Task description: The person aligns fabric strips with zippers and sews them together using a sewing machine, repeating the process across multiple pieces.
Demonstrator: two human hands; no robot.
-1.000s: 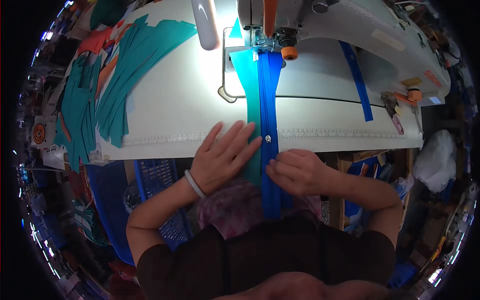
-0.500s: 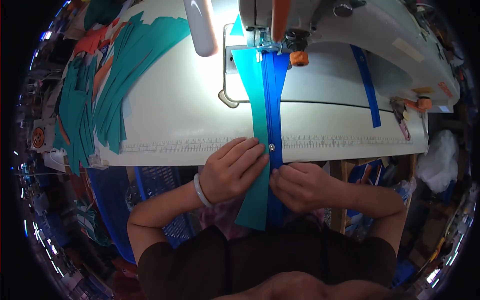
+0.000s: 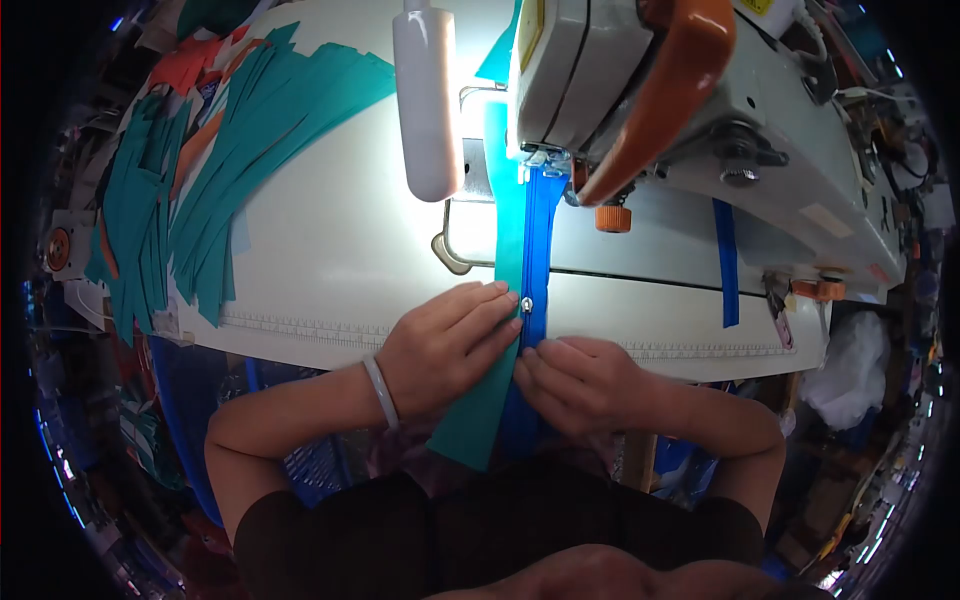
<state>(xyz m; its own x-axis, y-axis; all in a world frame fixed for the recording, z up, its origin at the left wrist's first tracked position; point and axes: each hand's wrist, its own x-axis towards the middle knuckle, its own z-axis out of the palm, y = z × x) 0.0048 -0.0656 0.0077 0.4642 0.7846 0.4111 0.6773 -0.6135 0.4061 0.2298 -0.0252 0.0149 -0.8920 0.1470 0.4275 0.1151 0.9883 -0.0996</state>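
A long green fabric strip (image 3: pixel 508 235) and a blue zipper (image 3: pixel 536 255) lie side by side, running from under the sewing machine's presser foot (image 3: pixel 545 163) toward my body. The zipper's metal slider (image 3: pixel 527 304) sits between my hands. My left hand (image 3: pixel 447 340) rests on the green strip with fingers stretched flat, fingertips beside the slider; its thumb is hidden. Just below the slider, my right hand (image 3: pixel 580 385) pinches the blue zipper with bent fingers. The strip's lower end (image 3: pixel 470 435) hangs past the table edge toward my lap.
Piles of cut green strips (image 3: pixel 270 150) lie on the left of the white table (image 3: pixel 340 240). A lamp (image 3: pixel 430 110) stands close left of the machine head (image 3: pixel 590 70). A short blue strip (image 3: pixel 727 265) lies on the right. A plastic bag (image 3: pixel 850 370) hangs beyond the table's right end.
The green strip and zipper have moved forward toward the presser foot, the slider now beyond the ruler marks. Both hands went along with them. My view has shifted, showing more of the machine.
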